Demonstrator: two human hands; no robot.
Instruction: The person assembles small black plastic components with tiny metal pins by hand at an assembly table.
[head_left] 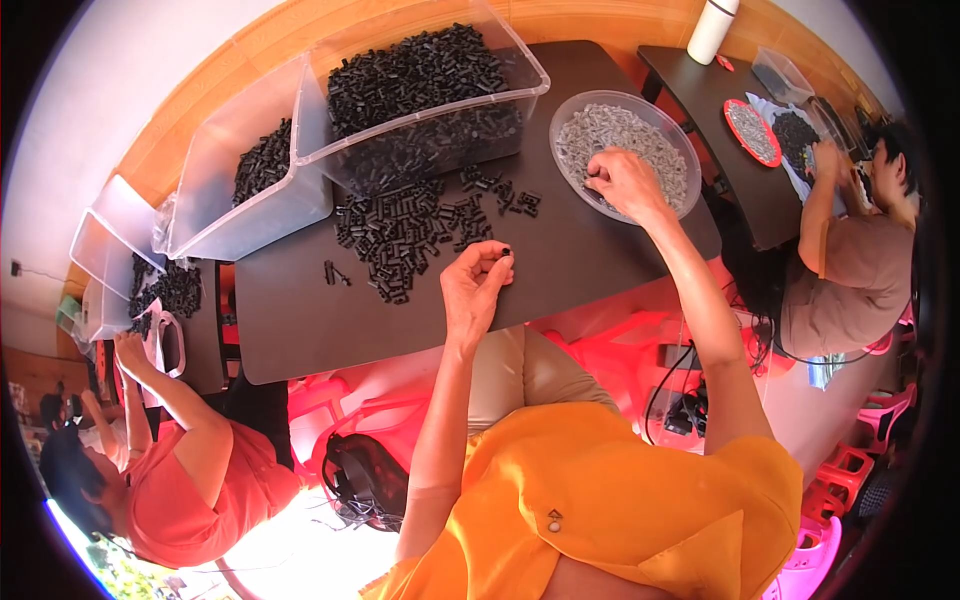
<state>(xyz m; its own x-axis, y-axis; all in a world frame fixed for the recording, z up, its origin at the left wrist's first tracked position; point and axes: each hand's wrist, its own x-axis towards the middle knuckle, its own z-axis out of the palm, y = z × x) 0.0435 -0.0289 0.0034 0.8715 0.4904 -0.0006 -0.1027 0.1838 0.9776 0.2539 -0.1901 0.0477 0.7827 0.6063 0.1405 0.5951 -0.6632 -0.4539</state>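
Note:
My left hand (473, 290) is closed above the dark table, pinching a small black plastic piece (506, 252) between thumb and fingertips. Over a round clear basin (691, 160) at the right, my right hand (628, 182) dips with its fingers pressed together at the small translucent grey pieces (640, 135) inside. Whatever those fingers hold is too small to make out. A loose heap of short black tubular pieces (400, 235) lies on the table, beyond and to the left of my left hand.
Behind the heap stands a big clear bin (425, 125) full of black pieces, with another bin (255, 225) on its left. One co-worker (215, 480) sits at the left, another (850, 250) at the right table, near a red plate (767, 152). A white bottle (710, 32) stands behind.

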